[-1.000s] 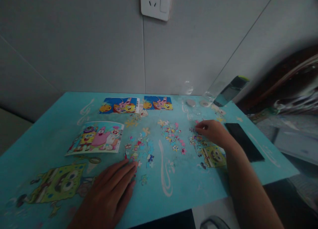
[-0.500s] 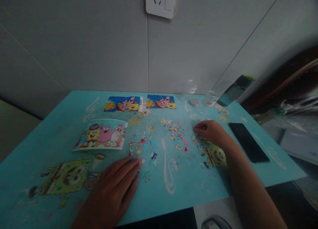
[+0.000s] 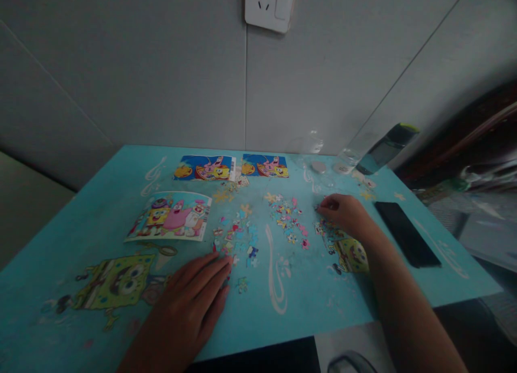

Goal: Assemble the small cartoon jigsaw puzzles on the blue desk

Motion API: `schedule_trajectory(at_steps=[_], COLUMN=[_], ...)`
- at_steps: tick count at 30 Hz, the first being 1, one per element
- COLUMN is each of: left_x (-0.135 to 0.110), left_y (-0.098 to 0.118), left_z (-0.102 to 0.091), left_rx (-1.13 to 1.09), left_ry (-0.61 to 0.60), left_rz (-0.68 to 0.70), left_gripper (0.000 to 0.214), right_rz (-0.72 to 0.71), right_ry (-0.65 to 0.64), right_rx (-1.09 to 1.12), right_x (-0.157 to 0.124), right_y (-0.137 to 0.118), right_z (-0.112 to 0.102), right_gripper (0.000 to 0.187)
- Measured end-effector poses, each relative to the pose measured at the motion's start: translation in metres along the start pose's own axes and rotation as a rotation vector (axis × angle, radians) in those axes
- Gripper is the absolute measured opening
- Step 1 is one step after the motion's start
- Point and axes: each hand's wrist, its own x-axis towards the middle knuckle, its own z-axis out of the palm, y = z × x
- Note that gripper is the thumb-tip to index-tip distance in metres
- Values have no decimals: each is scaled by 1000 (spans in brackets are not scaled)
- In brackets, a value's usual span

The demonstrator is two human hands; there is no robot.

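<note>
Reaching over a blue counter [image 3: 307,311] strewn with puzzle pieces [image 3: 279,221].
Left of the middle pile [image 3: 290,236], the left hand [image 3: 194,297] is lying open beside the left pile [image 3: 239,236]; right of the middle pile, the right hand [image 3: 343,211] is pinching its fingertips together, any piece gripped there being too small to tell.
</note>
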Motion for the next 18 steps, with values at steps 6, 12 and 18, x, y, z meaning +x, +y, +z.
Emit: schedule_trajectory(at_steps=[6, 12, 18], left_x=[-1, 0, 0], left_y=[1, 1, 0], left_z=[-1, 0, 0], left_rx=[-1, -19, -9], left_ry=[5, 19, 3], left_rz=[-5, -8, -7], left_gripper=[40, 40, 40], right_rz=[-141, -168, -206], right_ry=[-164, -271, -281], right_rx=[226, 274, 262], right_x=[-2, -7, -8], right_y=[-15, -25, -22], right_z=[4, 14, 10], right_gripper=[23, 22, 18])
